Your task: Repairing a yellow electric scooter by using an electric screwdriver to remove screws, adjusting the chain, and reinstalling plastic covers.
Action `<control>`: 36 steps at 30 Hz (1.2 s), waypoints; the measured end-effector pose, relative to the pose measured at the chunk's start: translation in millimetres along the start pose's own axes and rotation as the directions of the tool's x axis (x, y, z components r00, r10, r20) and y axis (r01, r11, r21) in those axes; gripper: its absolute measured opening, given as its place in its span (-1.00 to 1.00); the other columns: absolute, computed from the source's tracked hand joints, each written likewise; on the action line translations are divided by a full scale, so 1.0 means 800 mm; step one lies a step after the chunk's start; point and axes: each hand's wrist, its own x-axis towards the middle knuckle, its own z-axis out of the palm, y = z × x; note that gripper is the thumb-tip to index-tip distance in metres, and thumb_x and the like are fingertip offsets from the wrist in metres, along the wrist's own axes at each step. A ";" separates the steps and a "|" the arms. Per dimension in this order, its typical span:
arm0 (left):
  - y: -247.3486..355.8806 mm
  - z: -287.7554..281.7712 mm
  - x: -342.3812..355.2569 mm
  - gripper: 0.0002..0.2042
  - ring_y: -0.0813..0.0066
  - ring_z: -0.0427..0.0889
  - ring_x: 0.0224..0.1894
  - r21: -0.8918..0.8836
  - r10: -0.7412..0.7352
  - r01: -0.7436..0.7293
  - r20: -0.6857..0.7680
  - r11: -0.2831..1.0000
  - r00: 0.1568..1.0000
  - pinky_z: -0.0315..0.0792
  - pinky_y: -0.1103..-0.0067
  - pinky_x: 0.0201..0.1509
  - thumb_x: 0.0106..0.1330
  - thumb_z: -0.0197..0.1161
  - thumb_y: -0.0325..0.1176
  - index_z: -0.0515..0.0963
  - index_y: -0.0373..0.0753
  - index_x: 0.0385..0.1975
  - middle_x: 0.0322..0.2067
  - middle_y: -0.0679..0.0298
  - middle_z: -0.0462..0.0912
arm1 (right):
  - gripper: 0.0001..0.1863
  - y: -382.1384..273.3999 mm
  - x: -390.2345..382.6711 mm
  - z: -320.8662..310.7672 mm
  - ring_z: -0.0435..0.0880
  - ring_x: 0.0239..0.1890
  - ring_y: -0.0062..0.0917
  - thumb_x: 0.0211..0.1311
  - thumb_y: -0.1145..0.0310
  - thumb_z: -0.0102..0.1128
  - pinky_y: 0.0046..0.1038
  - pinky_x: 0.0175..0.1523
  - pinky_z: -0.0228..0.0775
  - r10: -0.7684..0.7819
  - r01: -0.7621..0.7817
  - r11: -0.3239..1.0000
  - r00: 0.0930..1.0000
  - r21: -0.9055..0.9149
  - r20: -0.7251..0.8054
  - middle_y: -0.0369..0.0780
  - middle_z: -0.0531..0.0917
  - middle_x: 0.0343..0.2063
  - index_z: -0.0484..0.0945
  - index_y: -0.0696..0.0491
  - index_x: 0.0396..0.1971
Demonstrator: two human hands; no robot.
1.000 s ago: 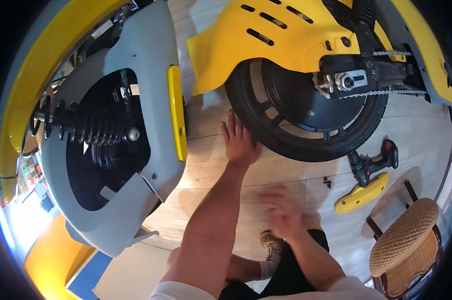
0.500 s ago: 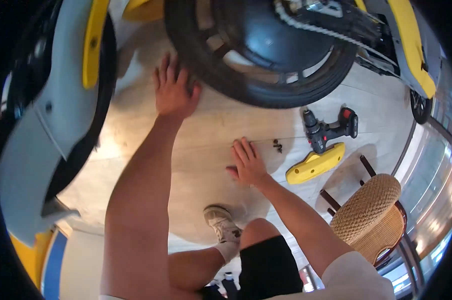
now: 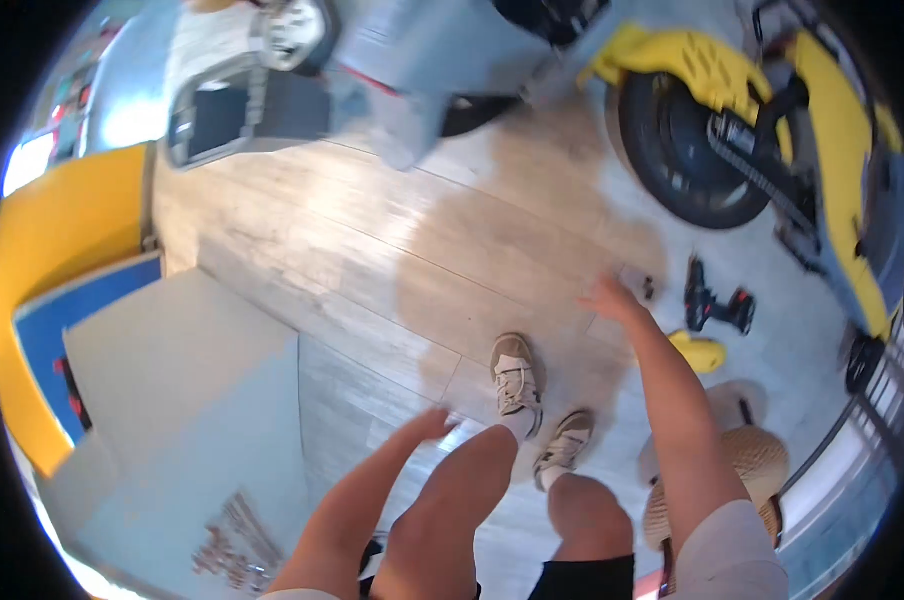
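Observation:
My right hand [image 3: 612,298] hovers over the floor, blurred, with fingers apart and nothing seen in it. Just right of it lie several small dark screws [image 3: 649,288]. Farther right a black and red cordless drill [image 3: 710,303] rests on its side. A yellow plastic cover [image 3: 699,352] is on the floor below the drill, partly behind my right forearm. My left hand [image 3: 432,424] hangs left of my shoes, smeared by motion, so its fingers do not show clearly. It touches nothing that I can see.
A yellow and grey scooter's rear wheel [image 3: 682,165] stands at the upper right. A grey scooter [image 3: 422,60] is at the top. A woven stool [image 3: 757,455] sits beside my right arm. Grey, blue and yellow panels, including a grey board [image 3: 187,345], fill the left.
My view has swung left and risen. My left hand has come off the floor beside the wheel and back toward my body. My right hand has lifted from the floor.

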 end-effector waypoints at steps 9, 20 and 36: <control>0.029 0.401 -0.404 -0.59 0.04 0.53 -0.01 -0.435 0.070 -0.143 -0.180 0.889 0.981 0.39 0.31 0.04 0.27 0.09 -0.03 0.53 -0.25 -0.10 -0.11 -0.02 0.58 | -0.60 0.054 -0.392 0.028 0.64 -0.38 -0.37 0.13 0.00 0.17 -0.28 -0.22 0.45 0.020 0.008 0.998 0.900 -0.062 0.436 -0.12 0.68 -0.44 0.63 0.08 -0.35; 0.162 0.463 -0.713 -0.57 0.24 0.63 -0.20 -0.864 -0.606 -0.240 -0.486 0.443 0.630 0.48 0.41 -0.08 0.22 0.18 -0.03 0.54 -0.27 -0.09 -0.23 0.08 0.66 | -0.69 -0.140 -0.586 -0.155 0.64 -0.51 -0.51 0.18 0.14 0.21 -0.47 -0.42 0.49 0.061 -0.086 0.996 0.874 0.030 0.481 -0.22 0.68 -0.48 0.62 0.12 -0.34; -0.063 0.551 -0.830 -0.62 0.26 0.62 -0.24 -0.825 -0.761 -0.340 -0.554 0.451 0.336 0.48 0.36 -0.15 0.18 0.22 -0.05 0.61 -0.24 -0.19 -0.24 0.10 0.66 | -0.83 -0.834 -0.722 -0.252 0.61 -0.45 -0.63 0.14 0.37 0.20 -0.57 -0.33 0.42 -0.734 0.751 0.659 0.652 -0.034 0.191 -0.26 0.64 -0.50 0.58 0.17 -0.37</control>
